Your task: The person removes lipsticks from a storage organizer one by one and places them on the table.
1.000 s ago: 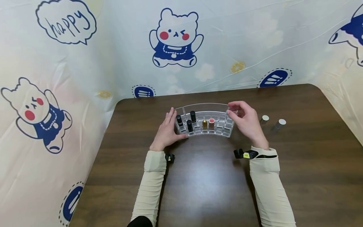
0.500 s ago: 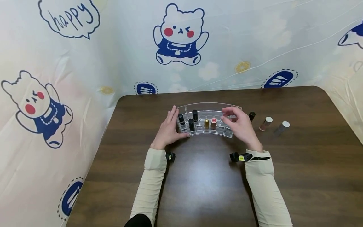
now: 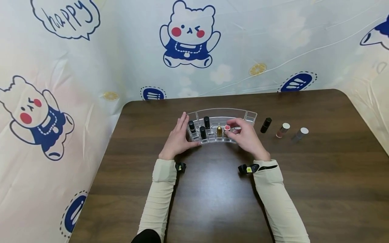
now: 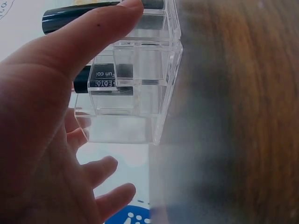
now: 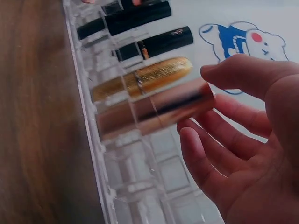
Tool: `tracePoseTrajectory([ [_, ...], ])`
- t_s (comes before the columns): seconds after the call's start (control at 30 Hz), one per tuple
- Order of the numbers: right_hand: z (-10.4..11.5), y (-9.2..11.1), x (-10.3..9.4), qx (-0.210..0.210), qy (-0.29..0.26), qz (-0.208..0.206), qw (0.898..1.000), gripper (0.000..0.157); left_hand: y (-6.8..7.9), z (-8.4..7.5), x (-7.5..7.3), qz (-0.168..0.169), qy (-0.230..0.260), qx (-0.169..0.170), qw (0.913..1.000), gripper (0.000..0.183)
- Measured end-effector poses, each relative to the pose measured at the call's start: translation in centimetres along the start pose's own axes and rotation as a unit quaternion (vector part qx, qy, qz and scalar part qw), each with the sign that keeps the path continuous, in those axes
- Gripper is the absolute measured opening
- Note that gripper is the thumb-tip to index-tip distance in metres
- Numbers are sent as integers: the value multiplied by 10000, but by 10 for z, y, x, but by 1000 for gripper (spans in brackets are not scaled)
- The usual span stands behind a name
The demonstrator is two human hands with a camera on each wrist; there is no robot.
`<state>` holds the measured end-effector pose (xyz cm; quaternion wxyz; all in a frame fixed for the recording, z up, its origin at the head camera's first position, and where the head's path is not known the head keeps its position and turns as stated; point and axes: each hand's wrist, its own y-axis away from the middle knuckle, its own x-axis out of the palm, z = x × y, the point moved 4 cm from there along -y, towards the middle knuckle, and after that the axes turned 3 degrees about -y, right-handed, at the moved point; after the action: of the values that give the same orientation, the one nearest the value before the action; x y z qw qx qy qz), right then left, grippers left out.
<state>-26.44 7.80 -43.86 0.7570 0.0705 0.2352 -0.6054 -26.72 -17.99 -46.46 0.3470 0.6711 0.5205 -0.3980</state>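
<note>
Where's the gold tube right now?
In the head view, the gold tube stands in the clear organizer, between a black tube on its left and the red-topped tube by the right hand.

Left hand with thumb wide, right hand half-curled

- off-white sleeves, creased (the left more so)
- broad cuffs just behind each hand
- black wrist cameras inward of these, yellow-green labels
- black strap on the right cuff

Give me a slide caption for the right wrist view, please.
The right hand at the top of a copper-colored tube, beside a gold tube in a clear organizer.
</note>
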Motion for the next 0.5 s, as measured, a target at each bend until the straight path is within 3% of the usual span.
tracePoseTrajectory([
  [0.5,-1,-2,3,37,69,-92,9999,34,-1,0,-1,54,-5,6,10000,115],
])
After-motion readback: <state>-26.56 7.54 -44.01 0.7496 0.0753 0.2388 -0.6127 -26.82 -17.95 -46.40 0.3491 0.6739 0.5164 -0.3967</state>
